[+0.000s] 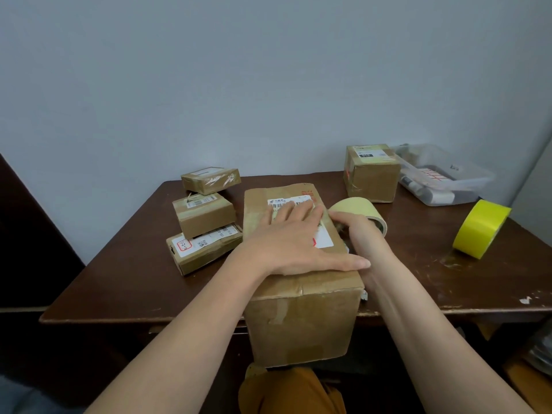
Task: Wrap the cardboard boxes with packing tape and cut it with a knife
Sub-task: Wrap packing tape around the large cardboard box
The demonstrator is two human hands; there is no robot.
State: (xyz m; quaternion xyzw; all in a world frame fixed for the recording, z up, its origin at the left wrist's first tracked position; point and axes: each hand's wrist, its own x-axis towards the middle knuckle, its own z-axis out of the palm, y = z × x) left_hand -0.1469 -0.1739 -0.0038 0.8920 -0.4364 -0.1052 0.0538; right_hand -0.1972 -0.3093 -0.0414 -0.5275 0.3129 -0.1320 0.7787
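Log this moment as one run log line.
left hand flat on large box | right hand grips pale tape roll | knife unseen

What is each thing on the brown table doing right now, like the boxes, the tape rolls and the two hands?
Big brown cardboard box: closed, overhanging the table's near edge.
Left hand: flat, pressing the box top.
Right hand: gripping the pale yellow tape roll beside the box.
Bright yellow tape roll: untouched, on its side.
Three small cardboard boxes: closed, stacked.
Square cardboard box: closed, taped.
Clear plastic bin: lidless, holding items.
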